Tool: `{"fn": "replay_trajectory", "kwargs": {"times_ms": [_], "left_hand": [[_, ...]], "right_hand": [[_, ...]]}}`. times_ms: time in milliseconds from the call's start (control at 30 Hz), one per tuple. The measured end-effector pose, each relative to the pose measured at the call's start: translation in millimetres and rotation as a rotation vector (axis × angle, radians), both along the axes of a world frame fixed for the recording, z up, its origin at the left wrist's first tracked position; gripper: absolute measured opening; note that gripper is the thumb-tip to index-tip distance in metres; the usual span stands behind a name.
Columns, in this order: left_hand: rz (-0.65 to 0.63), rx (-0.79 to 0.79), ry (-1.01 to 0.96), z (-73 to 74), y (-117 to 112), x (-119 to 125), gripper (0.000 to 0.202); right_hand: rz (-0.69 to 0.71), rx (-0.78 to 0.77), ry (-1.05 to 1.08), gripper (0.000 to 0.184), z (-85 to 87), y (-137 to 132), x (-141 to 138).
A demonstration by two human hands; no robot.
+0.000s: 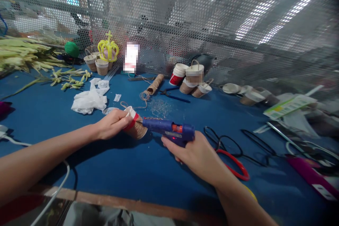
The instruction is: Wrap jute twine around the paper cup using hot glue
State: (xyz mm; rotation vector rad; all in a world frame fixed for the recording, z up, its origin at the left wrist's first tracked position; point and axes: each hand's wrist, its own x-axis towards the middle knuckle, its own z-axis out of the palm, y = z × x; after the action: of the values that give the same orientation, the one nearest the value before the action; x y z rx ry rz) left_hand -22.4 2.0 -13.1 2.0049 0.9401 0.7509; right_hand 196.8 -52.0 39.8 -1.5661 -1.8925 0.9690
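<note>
My left hand (112,124) is closed around a paper cup (135,124) lying on its side, red and white at the rim end and wrapped in brown twine at the other. My right hand (193,152) grips a blue glue gun (169,131) whose nozzle points left and touches the twine-wrapped part of the cup. Both rest over the blue table (127,169). A strand of twine runs from the cup back to a twine spool (155,84).
Scissors with black and red handles (230,152) lie right of my right hand. Finished twine-wrapped cups (194,79) stand behind, more cups (102,65) and a yellow crown (108,47) at back left. White plastic (88,100), green leaves (29,56), blue pliers (173,95), a white cable (53,194).
</note>
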Motion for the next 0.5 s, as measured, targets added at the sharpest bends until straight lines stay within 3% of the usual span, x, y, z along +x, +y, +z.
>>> {"fn": "replay_trajectory", "kwargs": {"times_ms": [500], "left_hand": [[0.059,-0.011,0.032,2.5,-1.1,1.9,0.041]], "right_hand": [[0.005,0.127,-0.094,0.026,-5.4,-4.1,-1.3]]}}
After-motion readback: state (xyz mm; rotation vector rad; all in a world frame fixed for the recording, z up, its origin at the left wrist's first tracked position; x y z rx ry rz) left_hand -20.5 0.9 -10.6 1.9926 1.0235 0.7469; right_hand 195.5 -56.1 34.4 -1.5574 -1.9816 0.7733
